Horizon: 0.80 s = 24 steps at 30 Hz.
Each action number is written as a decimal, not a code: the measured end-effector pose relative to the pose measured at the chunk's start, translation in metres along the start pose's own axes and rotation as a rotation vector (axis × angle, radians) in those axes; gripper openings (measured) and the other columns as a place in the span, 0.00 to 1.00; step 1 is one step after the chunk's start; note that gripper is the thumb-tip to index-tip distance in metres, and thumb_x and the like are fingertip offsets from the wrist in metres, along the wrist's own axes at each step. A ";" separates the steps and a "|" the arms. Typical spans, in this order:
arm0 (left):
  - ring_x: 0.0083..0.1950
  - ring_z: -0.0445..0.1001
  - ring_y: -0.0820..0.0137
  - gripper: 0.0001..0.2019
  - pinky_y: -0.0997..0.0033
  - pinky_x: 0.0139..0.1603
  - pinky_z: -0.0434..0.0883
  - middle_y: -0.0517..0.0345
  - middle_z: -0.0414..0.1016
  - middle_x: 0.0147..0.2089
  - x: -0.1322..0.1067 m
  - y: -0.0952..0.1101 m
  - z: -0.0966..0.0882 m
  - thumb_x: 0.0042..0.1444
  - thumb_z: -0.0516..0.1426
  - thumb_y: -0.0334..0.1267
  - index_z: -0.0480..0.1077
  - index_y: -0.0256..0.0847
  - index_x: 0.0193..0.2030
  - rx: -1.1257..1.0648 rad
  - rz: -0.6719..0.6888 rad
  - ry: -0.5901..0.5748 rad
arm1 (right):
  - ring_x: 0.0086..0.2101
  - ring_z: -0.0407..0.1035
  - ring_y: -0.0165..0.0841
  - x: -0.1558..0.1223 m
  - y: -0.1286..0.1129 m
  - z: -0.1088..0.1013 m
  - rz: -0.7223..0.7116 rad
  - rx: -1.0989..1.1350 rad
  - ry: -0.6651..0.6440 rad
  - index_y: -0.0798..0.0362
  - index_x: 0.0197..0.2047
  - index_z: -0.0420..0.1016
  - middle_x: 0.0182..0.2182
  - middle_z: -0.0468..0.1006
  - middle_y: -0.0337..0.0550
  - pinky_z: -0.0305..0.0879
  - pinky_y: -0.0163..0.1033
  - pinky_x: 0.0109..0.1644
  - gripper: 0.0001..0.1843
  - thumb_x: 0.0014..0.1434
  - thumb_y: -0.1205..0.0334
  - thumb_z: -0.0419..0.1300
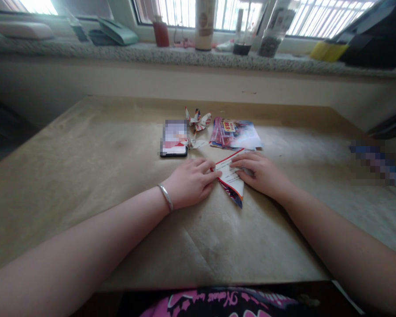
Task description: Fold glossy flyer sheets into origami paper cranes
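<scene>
A folded sheet of printed paper (229, 174) lies on the table in front of me, its white text side up with red edges. Its lower tip shows a dark, colourful side and lifts a little. My left hand (198, 179), with a silver bangle at the wrist, pinches the paper's left corner between thumb and fingers. Across the right part of the same sheet, the fingers of my right hand (259, 171) lie stretched out and apart, pressing on it. Parts of the paper are hidden beneath the fingers.
Beyond my hands are a phone (174, 138), folded paper figures (198, 121) and a stack of colourful flyers (237, 132). A blurred, pixelated item (378, 163) lies at the right on the table (119, 132). Bottles, including a red one (161, 33), stand on the stone windowsill (119, 52).
</scene>
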State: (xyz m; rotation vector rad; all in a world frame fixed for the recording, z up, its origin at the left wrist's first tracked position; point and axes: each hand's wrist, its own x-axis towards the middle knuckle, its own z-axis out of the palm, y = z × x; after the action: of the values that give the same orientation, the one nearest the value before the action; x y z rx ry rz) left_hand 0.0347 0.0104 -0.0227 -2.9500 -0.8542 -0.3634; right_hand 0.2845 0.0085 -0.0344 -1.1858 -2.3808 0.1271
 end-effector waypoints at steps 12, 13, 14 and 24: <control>0.50 0.70 0.62 0.18 0.59 0.53 0.70 0.47 0.73 0.51 0.007 0.003 -0.001 0.63 0.49 0.38 0.69 0.36 0.56 -0.040 0.074 -0.017 | 0.44 0.68 0.40 -0.002 0.002 -0.003 0.057 -0.039 -0.028 0.50 0.38 0.78 0.40 0.76 0.47 0.66 0.48 0.50 0.07 0.57 0.61 0.60; 0.50 0.69 0.61 0.18 0.59 0.53 0.69 0.48 0.73 0.52 0.007 0.003 -0.001 0.63 0.49 0.38 0.68 0.37 0.57 -0.039 0.081 -0.017 | 0.44 0.69 0.40 -0.002 0.003 -0.003 0.065 -0.040 -0.028 0.50 0.39 0.78 0.40 0.76 0.47 0.66 0.47 0.50 0.07 0.57 0.60 0.60; 0.50 0.69 0.61 0.19 0.59 0.53 0.69 0.48 0.73 0.52 0.007 0.002 0.000 0.64 0.48 0.39 0.67 0.38 0.58 -0.036 0.089 -0.017 | 0.44 0.69 0.40 -0.002 0.003 -0.003 0.075 -0.040 -0.026 0.50 0.39 0.78 0.40 0.76 0.47 0.66 0.47 0.50 0.08 0.57 0.60 0.61; 0.50 0.69 0.62 0.19 0.60 0.54 0.69 0.53 0.71 0.57 0.006 0.000 0.005 0.63 0.49 0.38 0.68 0.39 0.58 -0.036 0.108 0.002 | 0.39 0.70 0.38 -0.005 -0.001 -0.014 0.056 -0.111 -0.076 0.50 0.30 0.78 0.34 0.77 0.44 0.68 0.45 0.45 0.07 0.57 0.58 0.62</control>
State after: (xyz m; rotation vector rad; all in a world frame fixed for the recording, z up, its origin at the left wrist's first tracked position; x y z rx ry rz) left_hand 0.0405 0.0142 -0.0259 -3.0117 -0.6921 -0.3797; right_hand 0.2929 0.0023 -0.0233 -1.3218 -2.4492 0.0598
